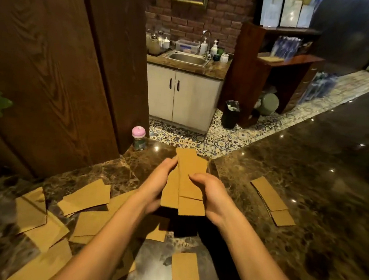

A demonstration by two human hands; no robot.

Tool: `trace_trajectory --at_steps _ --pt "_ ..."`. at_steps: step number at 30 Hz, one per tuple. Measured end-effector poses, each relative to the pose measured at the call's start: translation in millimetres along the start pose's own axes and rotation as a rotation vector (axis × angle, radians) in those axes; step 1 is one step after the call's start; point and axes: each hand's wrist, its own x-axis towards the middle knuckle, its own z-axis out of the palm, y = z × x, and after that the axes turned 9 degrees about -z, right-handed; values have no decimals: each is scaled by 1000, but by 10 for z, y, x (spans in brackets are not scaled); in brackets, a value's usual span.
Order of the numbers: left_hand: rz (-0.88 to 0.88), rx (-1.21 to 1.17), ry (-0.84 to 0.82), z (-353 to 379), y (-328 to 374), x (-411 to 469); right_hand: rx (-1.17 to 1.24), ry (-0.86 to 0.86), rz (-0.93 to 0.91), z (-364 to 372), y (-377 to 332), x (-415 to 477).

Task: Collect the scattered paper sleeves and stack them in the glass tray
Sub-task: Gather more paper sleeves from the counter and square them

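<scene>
head view, at a dark marble counter (307, 193): both bare hands meet in the middle of the frame around a bundle of brown paper sleeves (190, 180), held just above the stone. from my remote seat i read the left hand (160, 182) as curled along the bundle's left edge, fingertips on the top sleeve and palm underneath. the right hand (210, 192) grips the right edge with its fingers bent over the top. the sleeves in the bundle are not squared up; one pokes out at the far end and two lower corners sit at different heights.

more sleeves lie on the counter. a loose heap (86, 200) sprawls across the lower left of the frame, overlapping at many angles and partly hidden under the left forearm. a small neat pile (271, 199) rests to the right of centre, well apart from the hands. a single sleeve (185, 272) lies flat at the bottom centre, between the two forearms.

a small jar with a pink lid (138, 138) stands at the counter's far edge, left of centre. beyond it, in the upper middle, are a steel sink (186, 58), white cabinet doors (182, 95) and a black bin (230, 114) on a patterned tile floor. a dark wooden panel (52, 63) fills the upper left.
</scene>
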Motion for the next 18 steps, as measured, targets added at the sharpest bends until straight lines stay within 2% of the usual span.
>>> trace_trajectory --at_steps 2,5,9,11,14,16,18 --pt "-69 -190 -92 147 -140 -199 -150 17 -48 -12 77 -218" --pt "-145 -427 -202 352 -344 -440 -765 -48 -252 -70 231 -539" --pt "-130 -452 -269 449 -544 -681 -789 -73 -575 -281 123 -1146" --pt "-145 -479 -321 497 -560 -826 -856 -231 -625 -440 36 -1446" --pt "-112 -524 -291 587 -591 -1013 -1132 -430 -740 -593 -37 -1718" --pt "-144 -496 -345 699 -658 -1197 -1217 -365 -842 -630 -82 -1785" --pt "-148 -410 -426 791 -736 -1365 -1183 -268 -863 -663 -167 -1801"
